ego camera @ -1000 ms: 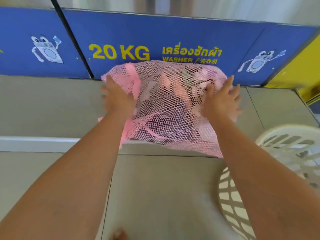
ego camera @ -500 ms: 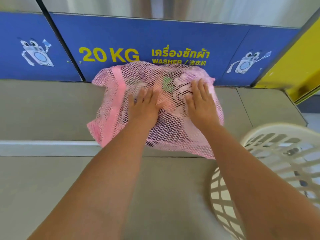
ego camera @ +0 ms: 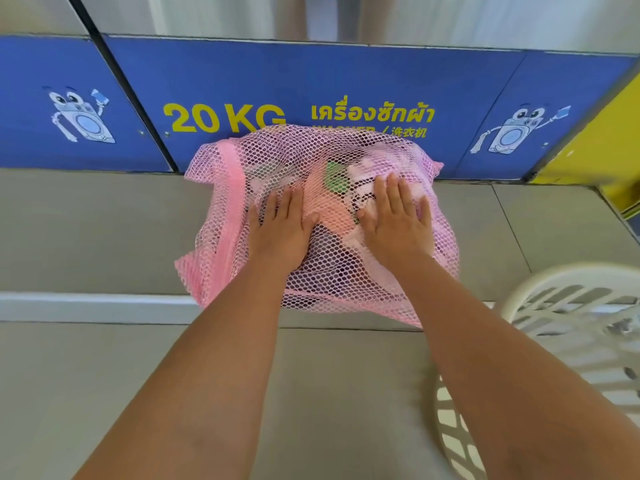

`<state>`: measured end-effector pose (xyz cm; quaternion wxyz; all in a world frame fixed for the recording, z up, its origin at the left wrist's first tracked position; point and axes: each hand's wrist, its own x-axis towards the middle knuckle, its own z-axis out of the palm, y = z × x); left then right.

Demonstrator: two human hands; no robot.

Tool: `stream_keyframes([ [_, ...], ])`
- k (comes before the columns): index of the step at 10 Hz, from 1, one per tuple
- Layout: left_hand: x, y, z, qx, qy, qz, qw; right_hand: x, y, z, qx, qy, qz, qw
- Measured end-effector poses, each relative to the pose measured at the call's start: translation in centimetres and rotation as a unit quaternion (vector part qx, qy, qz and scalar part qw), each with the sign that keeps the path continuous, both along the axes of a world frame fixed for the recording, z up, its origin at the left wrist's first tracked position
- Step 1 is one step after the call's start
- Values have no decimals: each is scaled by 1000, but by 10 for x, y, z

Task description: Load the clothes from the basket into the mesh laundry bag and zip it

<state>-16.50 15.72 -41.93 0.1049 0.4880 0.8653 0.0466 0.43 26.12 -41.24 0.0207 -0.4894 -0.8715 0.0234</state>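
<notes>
A pink mesh laundry bag (ego camera: 225, 216) lies full on the grey counter (ego camera: 86, 230), against the blue sign panel. Pink, white, green and dark clothes (ego camera: 334, 176) show through the netting. My left hand (ego camera: 282, 230) rests flat on the bag's middle, palm down, fingers together. On the bag's right half my right hand (ego camera: 396, 220) presses flat, fingers slightly spread. Neither hand grips anything. A solid pink band runs down the bag's left side; I cannot see the zip clearly. The white slatted basket (ego camera: 575, 306) stands at the lower right, its inside mostly out of view.
A blue panel (ego camera: 311, 81) reading "20 KG" stands upright right behind the bag. A yellow panel (ego camera: 609, 140) is at the far right. A white seam strip (ego camera: 86, 306) crosses the counter at the left.
Both hands came off the bag's sides and now press flat on its top. The bag has flattened a little; the view has shifted slightly.
</notes>
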Motion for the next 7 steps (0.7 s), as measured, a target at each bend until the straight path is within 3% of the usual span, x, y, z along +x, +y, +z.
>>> stream_keyframes([
  [3, 16, -19, 74, -20, 5, -16, 1000, 18, -20, 70, -57, -7, -4, 998],
  [5, 29, -37, 217, 2, 28, -11, 1000, 29, -48, 206, -56, 11, 9, 998],
  [7, 47, -63, 402, 17, 63, -15, 998, 47, -73, 395, -34, 37, 27, 998],
])
